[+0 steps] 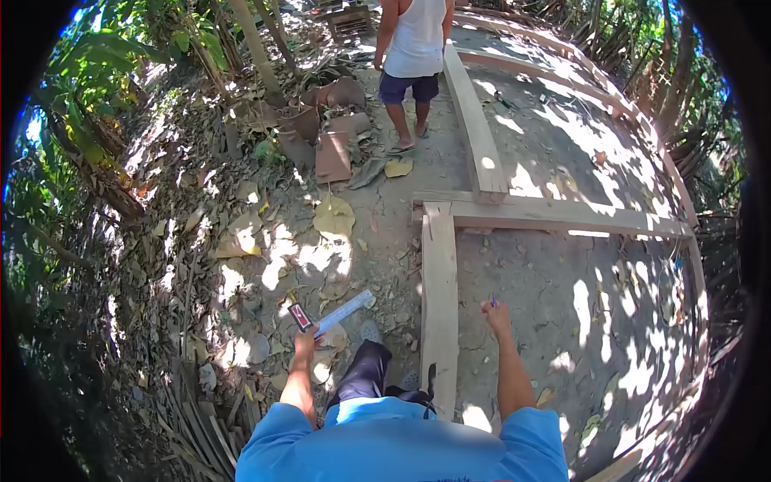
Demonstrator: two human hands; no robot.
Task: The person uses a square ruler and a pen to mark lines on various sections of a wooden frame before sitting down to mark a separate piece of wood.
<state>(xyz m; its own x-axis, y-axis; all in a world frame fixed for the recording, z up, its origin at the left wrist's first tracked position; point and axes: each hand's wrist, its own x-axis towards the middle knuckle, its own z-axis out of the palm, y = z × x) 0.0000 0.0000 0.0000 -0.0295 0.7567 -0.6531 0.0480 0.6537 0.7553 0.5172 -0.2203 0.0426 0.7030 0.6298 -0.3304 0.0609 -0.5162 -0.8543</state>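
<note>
My left hand (pixel 305 341) is closed around a try square (pixel 344 314). Its dark handle with a red and white label points away from me, and its pale metal blade slants up to the right. On the other side of a squared timber beam (pixel 439 297), my right hand (pixel 497 316) pinches a thin purple-blue pen (pixel 494 302), mostly hidden by the fingers. The beam runs away from me between my hands, and neither hand touches it. Its far end meets a crosswise beam (pixel 562 214).
Another long beam (pixel 475 120) extends beyond the crosswise one. A person in a white tank top (pixel 416 36) stands beside it. Clay pots and tiles (pixel 332 157) lie left of that person. Dry leaves cover the ground at left, and wood strips (pixel 205 426) lie near my left side.
</note>
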